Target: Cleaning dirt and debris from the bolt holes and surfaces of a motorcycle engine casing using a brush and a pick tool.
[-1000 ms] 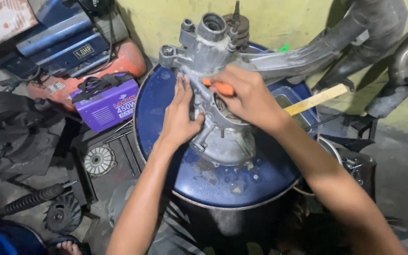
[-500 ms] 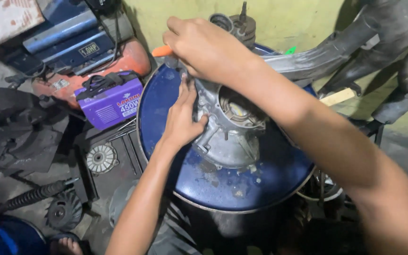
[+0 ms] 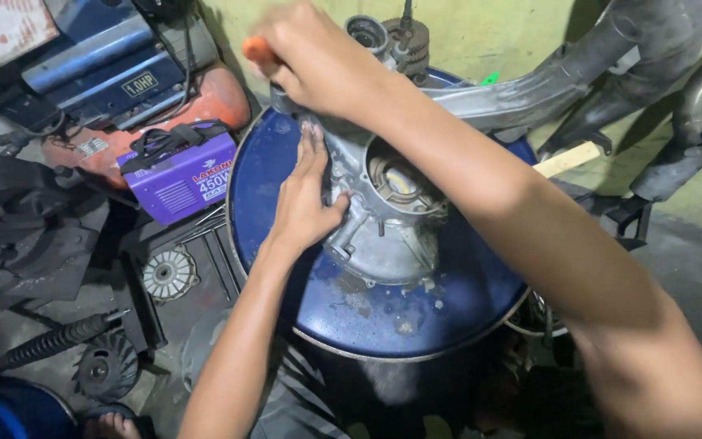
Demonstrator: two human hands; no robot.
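A grey metal engine casing (image 3: 387, 223) lies on top of a blue drum (image 3: 383, 313). My left hand (image 3: 302, 199) rests flat on the casing's left side and the drum top, fingers together, holding nothing. My right hand (image 3: 314, 57) is closed around an orange-handled tool (image 3: 257, 50) at the casing's far left end; the tool's tip is hidden under the hand. My right forearm crosses over the casing from the lower right.
A purple box-shaped machine (image 3: 180, 179) and an orange and blue compressor (image 3: 123, 89) sit on the floor at left. Round metal fan parts (image 3: 168, 272) and a spring shock (image 3: 46, 345) lie lower left. Grey metal frame pieces (image 3: 578, 69) and a wooden stick (image 3: 566, 158) are at right.
My right hand with the orange-handled tool has moved from the casing's middle up and left to its far end. My left hand has stayed pressed on the casing.
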